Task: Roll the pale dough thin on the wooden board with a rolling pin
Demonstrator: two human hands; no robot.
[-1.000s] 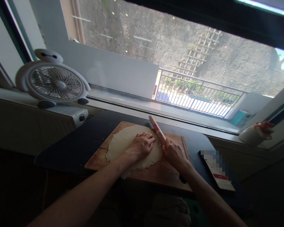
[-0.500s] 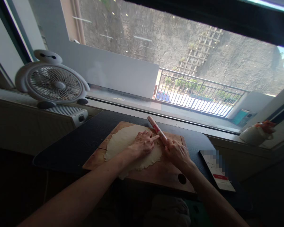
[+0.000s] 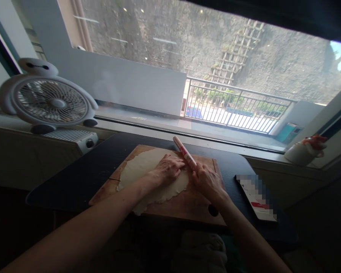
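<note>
Dough sheet [image 3: 142, 167]: rolled thin with a ragged rim, lying flat on the wooden board [image 3: 182, 206], one tongue reaching the near edge. We'd guess it's soft, light and stretchy, easy to tear or dent, so get flat palms under it rather than pinching the rim.
Rolling pin [image 3: 184, 152]: slim, with red print, slanted over the dough's right side, far end poking past the board's back edge. Looks stiff and fairly light to us, maybe a bit slick if floury; best held near the ends, clear of the dough.
Right hand [image 3: 206, 178]: fingers wrapped around the pin's near end.
Left hand [image 3: 168, 168]: over the dough, fingers bent and close together, tips right beside the pin. Can't tell if they're pinching anything or touching the pin.
Table [image 3: 71, 176]: dark top under the board, phone [image 3: 257, 206] off to our right.
Window side: white fan [image 3: 57, 103] left, pale pot [image 3: 299, 153] right.
</note>
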